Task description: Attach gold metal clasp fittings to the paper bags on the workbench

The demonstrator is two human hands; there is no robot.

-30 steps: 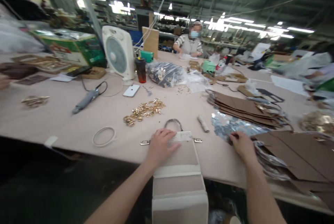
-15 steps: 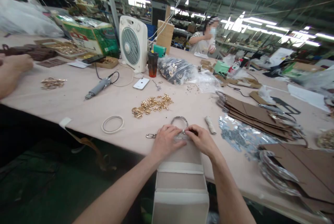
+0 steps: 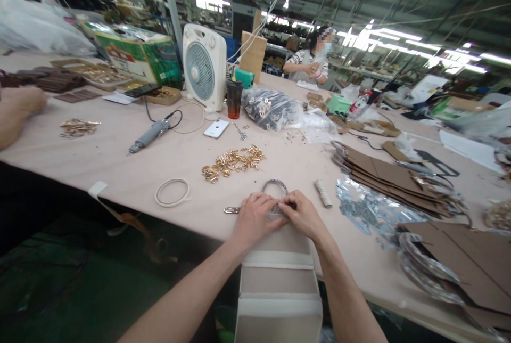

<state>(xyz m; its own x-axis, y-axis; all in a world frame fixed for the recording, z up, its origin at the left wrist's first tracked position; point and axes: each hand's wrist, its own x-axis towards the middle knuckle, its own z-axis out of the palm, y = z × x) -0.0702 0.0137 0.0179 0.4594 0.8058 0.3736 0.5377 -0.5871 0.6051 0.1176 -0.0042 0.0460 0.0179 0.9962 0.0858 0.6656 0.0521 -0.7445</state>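
Observation:
A long beige bag panel [image 3: 279, 279] with pale cross bands hangs over the table's front edge toward me. A round handle [image 3: 274, 182] in clear wrap stands out at its far end. My left hand [image 3: 255, 218] lies over that end, fingers stretched across it and thumb apart. Beside it my right hand [image 3: 299, 212] is closed in a pinch at the base of the handle; the small thing between its fingertips is hidden. A metal clasp piece [image 3: 231, 210] sticks out left of my left hand. Gold fittings [image 3: 233, 162] lie in a pile beyond the handle.
A tape roll [image 3: 172, 193] and an electric screwdriver [image 3: 149, 136] lie left, near a phone [image 3: 216, 128], tumbler [image 3: 233, 99] and fan [image 3: 204, 68]. Silver plates [image 3: 369, 207] and stacked brown panels [image 3: 391, 172] are right. A co-worker's hand [image 3: 19, 111] rests far left; another person [image 3: 311, 60] stands beyond.
My right hand has shifted slightly left, its fingertips closer to my left hand. Across the table, the other person has moved their arms and turned a little.

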